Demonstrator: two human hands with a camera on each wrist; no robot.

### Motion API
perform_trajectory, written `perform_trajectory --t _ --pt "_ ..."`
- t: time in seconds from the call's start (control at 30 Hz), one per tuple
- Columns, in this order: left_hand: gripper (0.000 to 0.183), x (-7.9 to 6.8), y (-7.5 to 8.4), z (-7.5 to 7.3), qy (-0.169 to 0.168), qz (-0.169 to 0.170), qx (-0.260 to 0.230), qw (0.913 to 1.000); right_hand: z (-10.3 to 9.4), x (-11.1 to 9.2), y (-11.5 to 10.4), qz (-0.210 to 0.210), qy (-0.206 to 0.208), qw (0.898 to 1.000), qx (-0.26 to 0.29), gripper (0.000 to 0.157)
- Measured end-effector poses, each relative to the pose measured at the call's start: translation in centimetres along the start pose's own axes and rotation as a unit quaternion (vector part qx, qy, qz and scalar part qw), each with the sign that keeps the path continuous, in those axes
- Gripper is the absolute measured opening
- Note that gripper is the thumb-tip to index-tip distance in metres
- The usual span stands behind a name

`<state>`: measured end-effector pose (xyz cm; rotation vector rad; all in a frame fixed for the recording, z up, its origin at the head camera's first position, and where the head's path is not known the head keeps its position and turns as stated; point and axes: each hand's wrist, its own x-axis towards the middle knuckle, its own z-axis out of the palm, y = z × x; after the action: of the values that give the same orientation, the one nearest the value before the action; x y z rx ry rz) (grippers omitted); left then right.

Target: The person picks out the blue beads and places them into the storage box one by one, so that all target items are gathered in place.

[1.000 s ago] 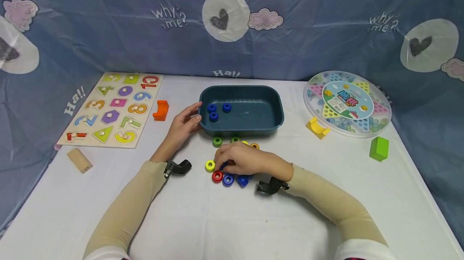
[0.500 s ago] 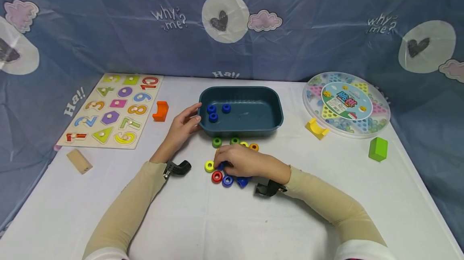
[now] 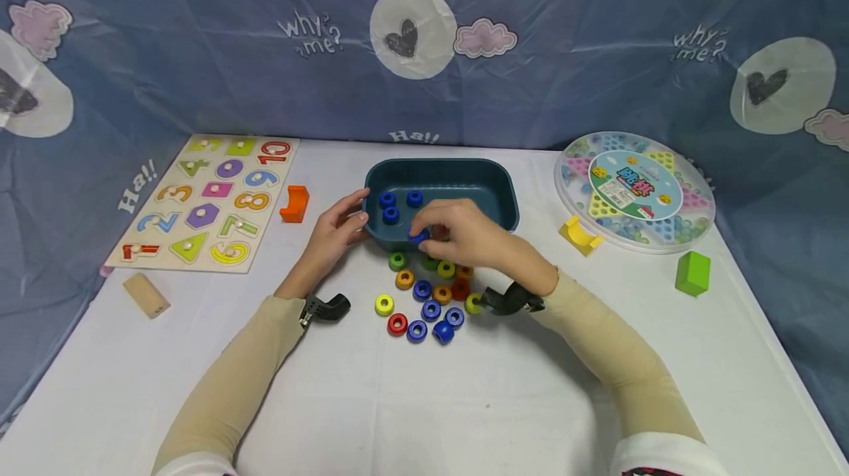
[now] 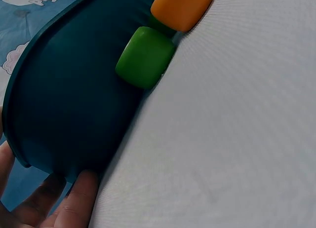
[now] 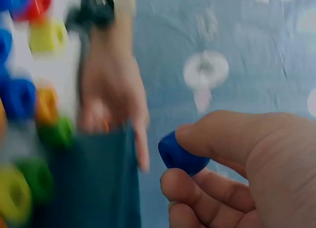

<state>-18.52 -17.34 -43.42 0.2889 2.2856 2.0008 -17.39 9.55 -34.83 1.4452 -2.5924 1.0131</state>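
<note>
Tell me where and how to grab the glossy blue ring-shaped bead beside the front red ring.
I'd likely pinch the blue ring-shaped bead by its rounded outer wall, front and back, from above: it lies hole up, with a red bead close on its left, another blue bead on its right.

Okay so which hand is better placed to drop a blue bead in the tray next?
Probably the right hand: it pinches a blue bead by the tray, while the left hand touches the tray's left end.
</note>
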Motion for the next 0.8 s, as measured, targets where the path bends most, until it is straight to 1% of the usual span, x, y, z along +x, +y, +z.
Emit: perform_trajectory --t 0.07,0.17,0.23,0.3,0.43,0.63,0.7,0.8 --pt "0.048 0.0 0.0 0.0 0.0 -0.001 0.001 1.0 -0.9 0.5 1.4 0.048 0.027 0.998 -0.008 0.016" --pt "0.048 -0.1 -0.2 -0.1 0.001 0.0 0.003 1.0 -1.1 1.1 3.7 0.137 0.044 0.989 -0.013 0.014" --pt "0.048 -0.1 -0.2 -0.1 0.003 0.003 0.004 1.0 -0.8 1.6 5.0 0.189 0.037 0.981 -0.016 0.014" --pt "0.047 -0.1 -0.2 -0.1 0.005 0.005 0.005 1.0 -0.2 2.2 6.1 0.223 0.021 0.974 -0.022 0.013" --pt "0.048 0.0 -0.2 0.1 0.001 0.005 0.0 1.0 0.6 3.3 7.6 0.258 0.0 0.966 -0.03 0.017" --pt "0.049 0.0 -0.2 0.2 0.0 0.004 -0.002 1.0 0.8 3.8 8.2 0.297 0.004 0.955 -0.015 0.03" --pt "0.049 0.0 -0.1 0.1 0.0 0.005 -0.001 1.0 0.8 3.8 8.3 0.301 0.002 0.954 -0.013 0.03" --pt "0.048 0.0 -0.1 0.1 0.004 0.003 0.002 1.0 0.8 3.7 8.3 0.298 0.001 0.955 -0.01 0.03"
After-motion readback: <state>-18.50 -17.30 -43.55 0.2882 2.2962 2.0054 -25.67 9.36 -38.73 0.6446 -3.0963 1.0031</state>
